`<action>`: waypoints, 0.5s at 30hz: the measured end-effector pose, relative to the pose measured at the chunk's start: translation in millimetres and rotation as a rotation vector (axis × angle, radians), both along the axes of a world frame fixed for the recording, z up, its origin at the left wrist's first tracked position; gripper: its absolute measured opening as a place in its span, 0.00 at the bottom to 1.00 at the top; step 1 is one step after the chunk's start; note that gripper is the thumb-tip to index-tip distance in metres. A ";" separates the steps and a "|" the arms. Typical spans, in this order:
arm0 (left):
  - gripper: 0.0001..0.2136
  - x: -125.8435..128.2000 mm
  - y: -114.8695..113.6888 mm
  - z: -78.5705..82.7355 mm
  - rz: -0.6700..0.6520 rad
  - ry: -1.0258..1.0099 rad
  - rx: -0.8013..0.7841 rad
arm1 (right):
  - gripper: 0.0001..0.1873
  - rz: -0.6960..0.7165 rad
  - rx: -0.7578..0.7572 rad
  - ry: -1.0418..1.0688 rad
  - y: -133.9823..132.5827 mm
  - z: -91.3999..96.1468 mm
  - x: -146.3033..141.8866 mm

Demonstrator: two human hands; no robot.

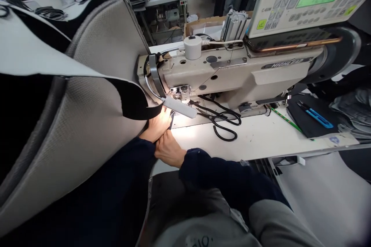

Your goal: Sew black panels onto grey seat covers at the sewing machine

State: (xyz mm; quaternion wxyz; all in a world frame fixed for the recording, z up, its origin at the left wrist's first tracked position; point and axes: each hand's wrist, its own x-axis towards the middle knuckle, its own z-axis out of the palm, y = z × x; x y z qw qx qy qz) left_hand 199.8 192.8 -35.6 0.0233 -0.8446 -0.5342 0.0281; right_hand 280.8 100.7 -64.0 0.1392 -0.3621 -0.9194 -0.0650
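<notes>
A large light grey fabric cover [95,104] with grey piping and black edging stands up on the left, its near end at the sewing machine [232,73]. My left hand [158,125] lies by the needle area under the bright lamp, fingers closed on the fabric's edge; glare and the lamp arm partly hide its fingertips. Just nearer to me, my right hand [169,149] is curled, pinching the dark edge of the fabric beside the left wrist. Black-handled scissors [223,119] rest on the white table right of the presser foot.
A control panel [310,5] with a green display and a phone [295,42] sit on top of the machine. To the right lie a blue cutter [317,117], a green pencil [285,119] and stacked fabric pieces [356,112]. A cardboard box [203,25] stands behind.
</notes>
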 end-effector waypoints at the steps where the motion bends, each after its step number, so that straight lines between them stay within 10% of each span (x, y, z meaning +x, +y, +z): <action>1: 0.20 -2.8 3.7 -1.1 -0.016 -0.010 0.020 | 0.14 0.033 0.014 -0.024 1.7 -1.9 0.0; 15: 0.20 1.9 -13.7 36.4 -0.114 0.231 -0.085 | 0.21 0.265 -0.096 -0.020 10.5 -10.4 55.4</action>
